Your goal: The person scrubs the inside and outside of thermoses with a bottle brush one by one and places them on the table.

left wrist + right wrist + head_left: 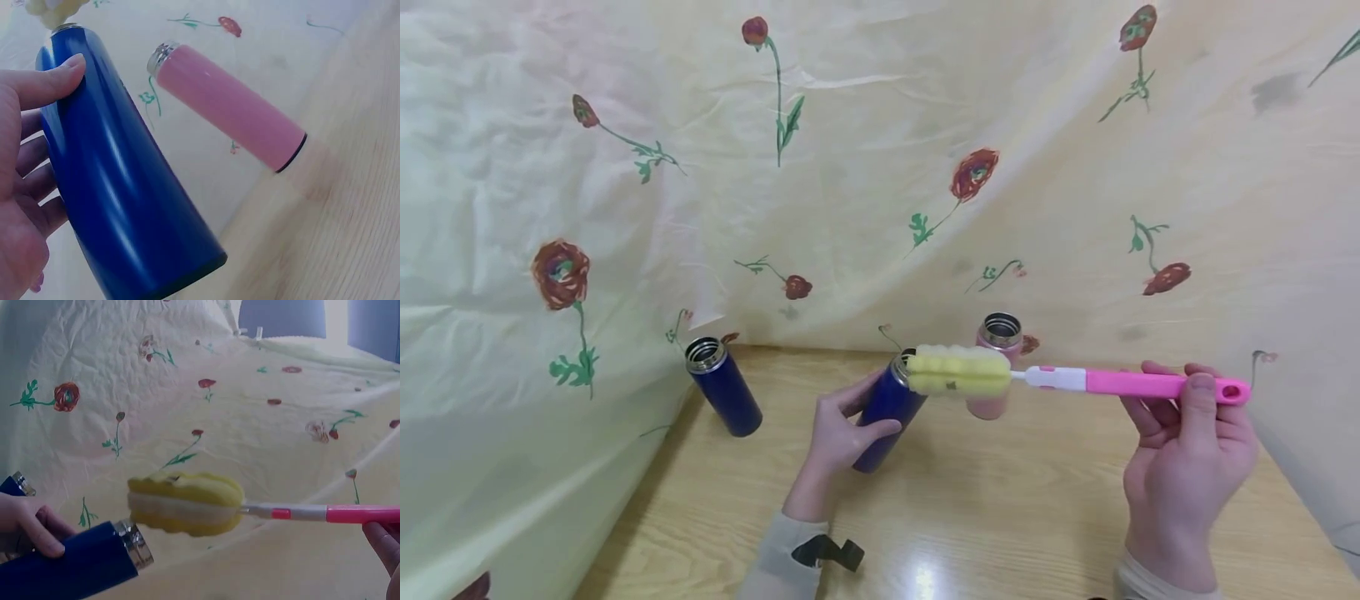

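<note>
Well left of the gripped bottle (895, 403): blue bottle (726, 390), upright on counter (985, 508). Left hand (842, 429) curls round the gripped bottle, also blue, leaning right. Near its mouth: brush (966, 371), yellow sponge. Right of it: pink bottle (988, 407). Well right: right hand (1195, 462) pinching brush's pink handle.

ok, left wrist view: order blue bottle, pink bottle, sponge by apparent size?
1. Blue bottle
2. Pink bottle
3. Sponge, visible part only; the frame cuts it off

Blue looks nearer the camera, so real bottle sizes are unsure.
</note>
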A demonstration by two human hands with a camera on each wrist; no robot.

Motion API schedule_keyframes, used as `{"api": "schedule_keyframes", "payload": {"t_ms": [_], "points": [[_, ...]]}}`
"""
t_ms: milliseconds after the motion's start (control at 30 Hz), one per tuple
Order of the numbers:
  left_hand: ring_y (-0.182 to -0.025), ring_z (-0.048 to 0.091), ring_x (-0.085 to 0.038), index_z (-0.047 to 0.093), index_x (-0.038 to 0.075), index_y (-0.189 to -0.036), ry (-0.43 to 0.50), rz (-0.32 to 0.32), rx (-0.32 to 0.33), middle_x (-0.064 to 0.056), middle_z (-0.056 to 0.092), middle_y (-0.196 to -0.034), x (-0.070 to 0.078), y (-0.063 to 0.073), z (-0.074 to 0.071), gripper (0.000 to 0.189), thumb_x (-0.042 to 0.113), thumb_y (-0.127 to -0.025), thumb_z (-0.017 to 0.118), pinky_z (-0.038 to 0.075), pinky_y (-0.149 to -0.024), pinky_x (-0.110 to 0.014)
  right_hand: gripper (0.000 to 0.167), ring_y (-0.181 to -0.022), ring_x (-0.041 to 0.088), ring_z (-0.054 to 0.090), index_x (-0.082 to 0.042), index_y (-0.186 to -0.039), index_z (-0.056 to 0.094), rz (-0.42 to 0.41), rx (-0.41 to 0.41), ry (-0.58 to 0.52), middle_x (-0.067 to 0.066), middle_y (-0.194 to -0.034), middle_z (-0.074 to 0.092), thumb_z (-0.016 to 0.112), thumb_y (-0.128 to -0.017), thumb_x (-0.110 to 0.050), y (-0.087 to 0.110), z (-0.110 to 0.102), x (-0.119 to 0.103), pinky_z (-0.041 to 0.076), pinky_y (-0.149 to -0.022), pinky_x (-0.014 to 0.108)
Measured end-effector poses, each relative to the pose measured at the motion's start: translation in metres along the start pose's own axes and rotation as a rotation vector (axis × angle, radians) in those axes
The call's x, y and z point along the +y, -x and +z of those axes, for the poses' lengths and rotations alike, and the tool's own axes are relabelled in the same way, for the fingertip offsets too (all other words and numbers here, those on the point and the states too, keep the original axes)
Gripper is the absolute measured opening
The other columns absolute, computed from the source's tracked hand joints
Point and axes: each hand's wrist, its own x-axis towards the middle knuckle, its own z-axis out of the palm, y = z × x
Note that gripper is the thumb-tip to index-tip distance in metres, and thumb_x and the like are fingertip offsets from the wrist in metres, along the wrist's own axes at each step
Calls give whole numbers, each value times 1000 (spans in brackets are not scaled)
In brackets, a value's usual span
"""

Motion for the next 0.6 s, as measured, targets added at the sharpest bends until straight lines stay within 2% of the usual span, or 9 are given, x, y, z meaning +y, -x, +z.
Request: {"api": "schedule_keyframes", "payload": {"t_ms": [133,333,467,600], "points": [[-111,75,-33,70,0,-138,103,-58,2,-18,74,-129,3,1,4,65,0,-78,93,63,-93,-41,30,-76,45,77,23,-117,54,89,60,-68,38,-92,71,69,-100,3,-8,-9,-2,61,-64,49],[-122,70,-36,63,-9,-141,296,-160,-15,-26,70,-132,2,1,15,66,-4,-81,88,61,-99,-41,27,-78,45,78,16,-123,55,212,109,-137,36,-96,73,66,-103,2,-15,-20,-7,62,-69,51],[-127,67,-37,61,-9,-144,322,-238,5,-26,68,-138,7,-1,25,66,2,-84,87,58,-102,-41,25,-85,43,79,7,-128,56,325,140,-209,32,-99,73,63,-105,-2,-19,-32,-10,63,-79,51],[-127,67,-38,60,-8,-146,345,-314,18,-26,67,-138,10,0,35,65,5,-88,85,56,-106,-42,15,-93,40,78,0,-121,56,455,177,-284,26,-101,71,60,-108,-6,-21,-47,-8,61,-91,50]]}}
